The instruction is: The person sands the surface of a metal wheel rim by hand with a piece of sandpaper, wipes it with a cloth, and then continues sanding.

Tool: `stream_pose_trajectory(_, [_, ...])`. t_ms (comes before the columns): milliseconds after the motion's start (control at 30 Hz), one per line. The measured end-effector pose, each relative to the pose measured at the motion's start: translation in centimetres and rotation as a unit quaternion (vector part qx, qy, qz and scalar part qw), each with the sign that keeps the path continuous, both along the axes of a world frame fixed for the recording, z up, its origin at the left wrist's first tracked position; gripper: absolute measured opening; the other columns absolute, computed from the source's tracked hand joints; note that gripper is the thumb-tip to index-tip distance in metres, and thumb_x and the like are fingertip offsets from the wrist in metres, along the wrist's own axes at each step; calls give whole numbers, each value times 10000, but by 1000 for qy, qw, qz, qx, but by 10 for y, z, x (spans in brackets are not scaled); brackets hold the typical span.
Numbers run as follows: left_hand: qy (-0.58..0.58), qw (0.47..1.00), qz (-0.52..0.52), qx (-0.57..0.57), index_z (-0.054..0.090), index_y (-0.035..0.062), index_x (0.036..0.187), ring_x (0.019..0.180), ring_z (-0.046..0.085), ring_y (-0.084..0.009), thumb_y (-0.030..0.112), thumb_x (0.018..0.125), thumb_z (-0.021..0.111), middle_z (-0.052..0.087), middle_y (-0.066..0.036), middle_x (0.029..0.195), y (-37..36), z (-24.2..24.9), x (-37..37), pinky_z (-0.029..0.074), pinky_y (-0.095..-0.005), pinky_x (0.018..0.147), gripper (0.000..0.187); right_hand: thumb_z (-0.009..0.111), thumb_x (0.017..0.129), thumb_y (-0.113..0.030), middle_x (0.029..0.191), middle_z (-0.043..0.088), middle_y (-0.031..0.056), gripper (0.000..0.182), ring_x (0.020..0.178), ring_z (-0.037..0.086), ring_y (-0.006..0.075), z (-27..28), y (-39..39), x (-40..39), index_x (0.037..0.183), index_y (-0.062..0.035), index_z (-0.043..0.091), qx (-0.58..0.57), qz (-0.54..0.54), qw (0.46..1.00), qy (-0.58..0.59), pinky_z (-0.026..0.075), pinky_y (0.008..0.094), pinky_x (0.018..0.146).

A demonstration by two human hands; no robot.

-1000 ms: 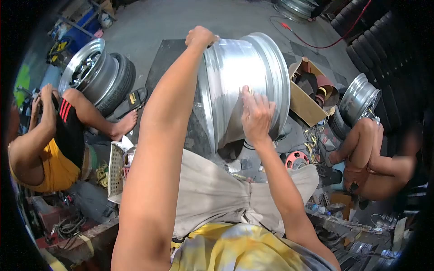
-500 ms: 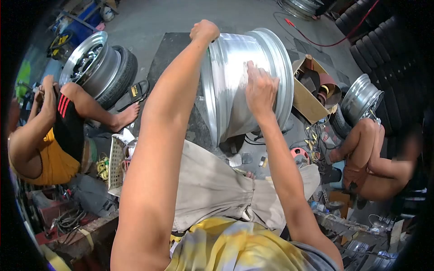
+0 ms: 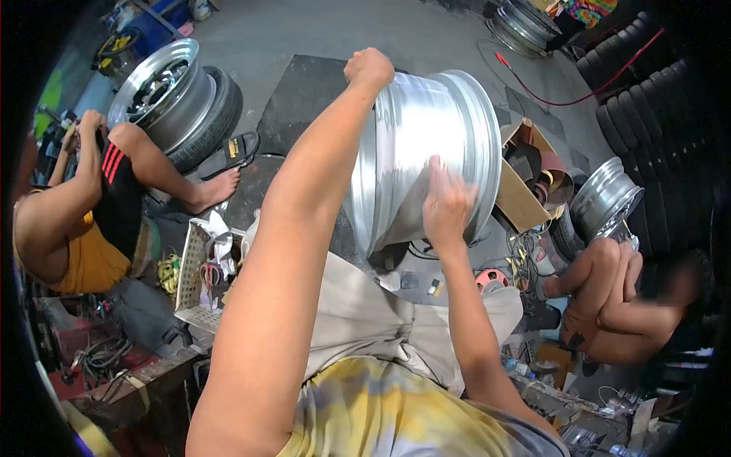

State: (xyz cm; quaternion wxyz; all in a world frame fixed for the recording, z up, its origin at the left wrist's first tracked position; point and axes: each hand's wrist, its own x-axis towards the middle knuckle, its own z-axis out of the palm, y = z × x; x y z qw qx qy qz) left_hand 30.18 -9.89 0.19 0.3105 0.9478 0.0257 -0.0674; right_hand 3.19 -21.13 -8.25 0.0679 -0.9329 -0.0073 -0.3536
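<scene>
A large silver wheel rim (image 3: 415, 129) lies on its side in front of me, its barrel shiny. My left hand (image 3: 370, 68) is closed over the rim's upper left edge. My right hand (image 3: 449, 202) is over the lower right part of the barrel, blurred by motion, with at least the index finger stretched out. Whether its fingertips touch the metal is unclear, and I see nothing held in it.
A person (image 3: 76, 221) sits at the left near another rim (image 3: 171, 99) and a tire. Another person (image 3: 617, 297) crouches at the right by a rim (image 3: 607, 198). A cardboard box (image 3: 525, 183) stands right of my rim; a basket (image 3: 190, 266) stands left.
My right hand has moved down the barrel and is more blurred. The view has shifted a little, so the rim and my left hand appear lower and farther right.
</scene>
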Motion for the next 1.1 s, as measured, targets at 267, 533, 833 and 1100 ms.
stream_pose_trajectory(267, [-7,1000,5,-11,769,44,1146,1214,684,-350,117,863,678,718,-203,1259,0,-2,11,565,-424,993,306,587,993,-102,938,684,121,333,885,657,317,1,0,-11,1310,-77,684,74,11,995,61,413,480,813])
stream_pose_trajectory(533, [14,999,-2,-35,770,26,1128,1190,696,-353,74,859,665,728,-212,1232,0,-4,14,568,-424,981,293,566,1021,-105,891,700,139,296,859,670,319,14,-2,22,1280,-53,699,9,15,1000,17,432,452,830])
stream_pose_trajectory(833, [20,999,-11,-38,776,27,1119,1201,691,-347,61,822,703,725,-208,1241,4,3,8,567,-415,975,307,577,912,6,915,683,115,427,882,659,308,22,-6,26,1327,-48,664,-44,-12,998,48,428,463,819])
stream_pose_trajectory(1100, [-6,999,-9,-43,768,14,1129,1200,691,-357,56,816,705,730,-212,1224,3,-3,7,563,-418,988,322,585,910,-10,976,713,121,438,895,678,302,33,-7,41,1341,-45,656,-24,-23,997,71,446,494,815])
